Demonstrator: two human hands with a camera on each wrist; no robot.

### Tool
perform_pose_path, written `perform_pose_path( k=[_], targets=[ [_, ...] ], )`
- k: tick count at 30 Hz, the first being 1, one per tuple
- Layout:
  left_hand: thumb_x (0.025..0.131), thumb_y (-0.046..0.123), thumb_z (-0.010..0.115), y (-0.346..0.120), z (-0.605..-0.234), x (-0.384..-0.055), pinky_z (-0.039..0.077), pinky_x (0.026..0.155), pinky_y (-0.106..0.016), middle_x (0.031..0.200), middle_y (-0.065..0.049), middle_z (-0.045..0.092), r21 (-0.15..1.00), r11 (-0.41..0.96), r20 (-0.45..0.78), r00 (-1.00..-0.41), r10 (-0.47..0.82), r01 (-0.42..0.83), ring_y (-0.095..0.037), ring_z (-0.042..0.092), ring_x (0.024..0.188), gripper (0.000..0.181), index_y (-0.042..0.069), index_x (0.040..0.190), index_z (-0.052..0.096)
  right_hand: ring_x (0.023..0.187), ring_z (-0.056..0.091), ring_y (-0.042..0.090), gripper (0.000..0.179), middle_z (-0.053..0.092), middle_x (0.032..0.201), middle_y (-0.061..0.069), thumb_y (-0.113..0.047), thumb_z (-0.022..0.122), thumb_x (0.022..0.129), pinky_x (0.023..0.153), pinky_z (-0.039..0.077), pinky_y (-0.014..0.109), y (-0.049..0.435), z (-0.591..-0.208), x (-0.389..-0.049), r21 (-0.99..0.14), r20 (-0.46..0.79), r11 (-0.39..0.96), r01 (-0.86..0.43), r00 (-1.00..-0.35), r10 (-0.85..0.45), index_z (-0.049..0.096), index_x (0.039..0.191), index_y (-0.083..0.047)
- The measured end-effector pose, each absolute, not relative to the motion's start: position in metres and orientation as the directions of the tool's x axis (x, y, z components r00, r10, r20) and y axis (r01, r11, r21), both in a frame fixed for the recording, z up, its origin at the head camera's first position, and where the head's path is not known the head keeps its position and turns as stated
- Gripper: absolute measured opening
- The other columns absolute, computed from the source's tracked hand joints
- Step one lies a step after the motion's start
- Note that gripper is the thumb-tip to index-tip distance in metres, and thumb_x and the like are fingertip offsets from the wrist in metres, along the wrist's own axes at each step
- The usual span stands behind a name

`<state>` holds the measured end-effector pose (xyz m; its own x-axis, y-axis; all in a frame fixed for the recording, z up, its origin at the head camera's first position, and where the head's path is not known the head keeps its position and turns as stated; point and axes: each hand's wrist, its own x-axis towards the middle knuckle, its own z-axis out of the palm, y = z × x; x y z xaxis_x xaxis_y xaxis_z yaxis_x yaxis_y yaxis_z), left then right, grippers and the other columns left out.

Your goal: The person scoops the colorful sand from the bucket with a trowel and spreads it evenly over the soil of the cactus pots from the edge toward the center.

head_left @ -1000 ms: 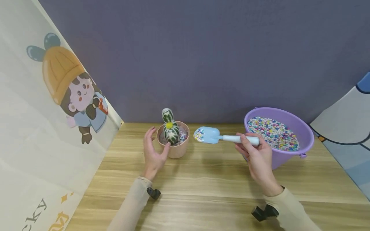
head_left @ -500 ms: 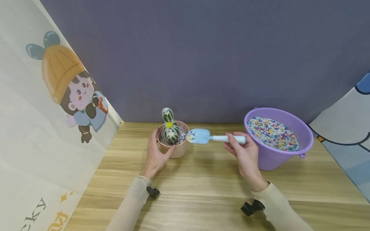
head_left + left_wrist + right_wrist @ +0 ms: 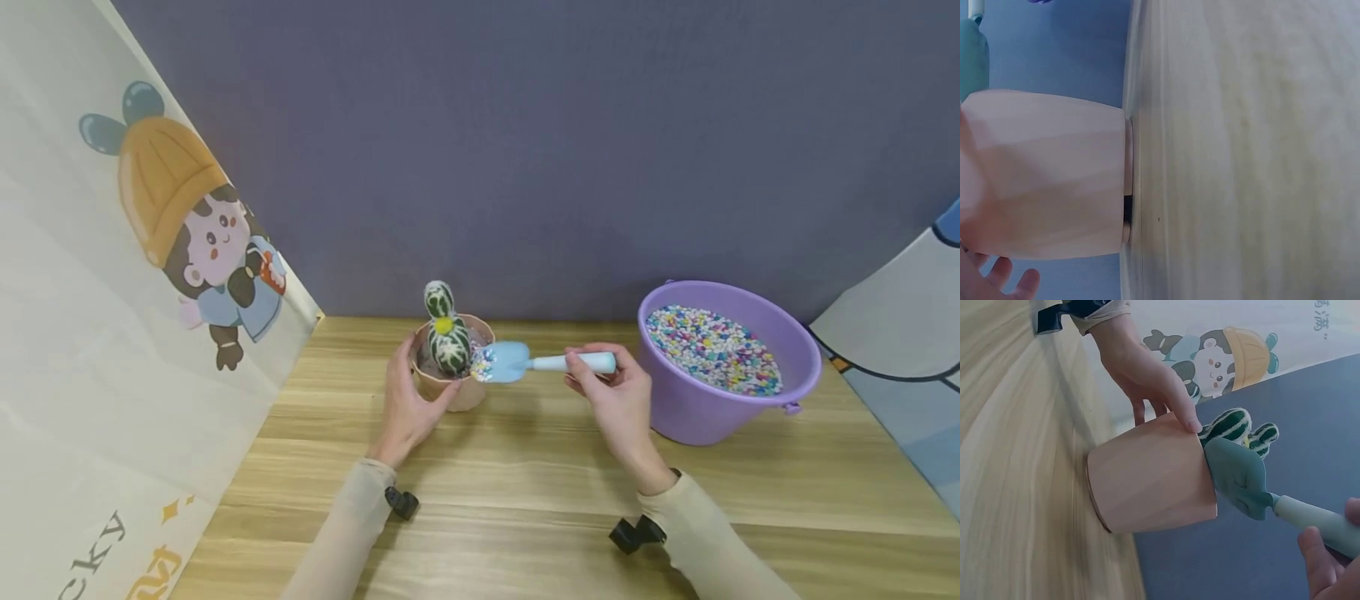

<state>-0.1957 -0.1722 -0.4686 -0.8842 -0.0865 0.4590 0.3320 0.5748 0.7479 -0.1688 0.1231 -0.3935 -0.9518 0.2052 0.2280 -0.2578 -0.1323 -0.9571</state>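
My left hand (image 3: pixel 407 412) grips the pale pink flower pot (image 3: pixel 463 397), thumb at the near rim and fingers round the left side. In the pot stands a green and white cactus (image 3: pixel 450 348) with a yellow flower, and some small beads lie at its foot. With my right hand (image 3: pixel 617 404) I hold the light handle of a blue hand trowel (image 3: pixel 513 362) between thumb and fingers. Colourful beads (image 3: pixel 483 363) lie toward the tip of its blade, which reaches over the pot's right rim. The right wrist view shows the trowel blade (image 3: pixel 1235 475) tilted close against the rim.
A purple bucket (image 3: pixel 693 421) filled partway with multicoloured beads (image 3: pixel 712 346) stands to the right on the wooden table (image 3: pixel 517 517). A dark grey-blue panel (image 3: pixel 525 167) rises behind, and a white wall (image 3: pixel 97 375) with a cartoon figure borders the left.
My right hand has brought the trowel leftward from near the bucket until its tip is over the pot. My left hand has closed in round the pot.
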Motion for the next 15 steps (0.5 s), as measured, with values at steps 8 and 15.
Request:
perform_pose_path(
  k=[8,15],
  targets=[
    [0.079,0.047,0.092,-0.167,-0.467,-0.195,0.033,0.128,-0.057,0.164,-0.017,0.043,0.755,0.582,0.456,-0.879,-0.139,0.300,-0.037,0.041,0.151,0.113,0.004,0.164,0.031,0.081,0.077,0.006,0.022,0.080,0.095,-0.013,0.005,0.079,0.092,0.075,0.067,0.026,0.115,-0.390,-0.170,-0.936,0.345,-0.012,-0.351,-0.925,0.159,0.067,0.109,0.010],
    [0.078,0.058,0.090,-0.164,-0.457,-0.194,0.038,0.125,-0.052,0.158,-0.012,0.044,0.750,0.622,0.384,-0.913,-0.135,0.224,-0.030,0.043,0.145,0.114,0.009,0.164,0.033,0.078,0.076,0.006,0.019,0.081,0.097,-0.012,-0.001,0.082,0.092,0.071,0.067,0.026,0.116,-0.380,-0.173,-0.921,0.389,0.078,-0.382,-0.915,0.107,0.071,0.107,0.005]
  ],
)
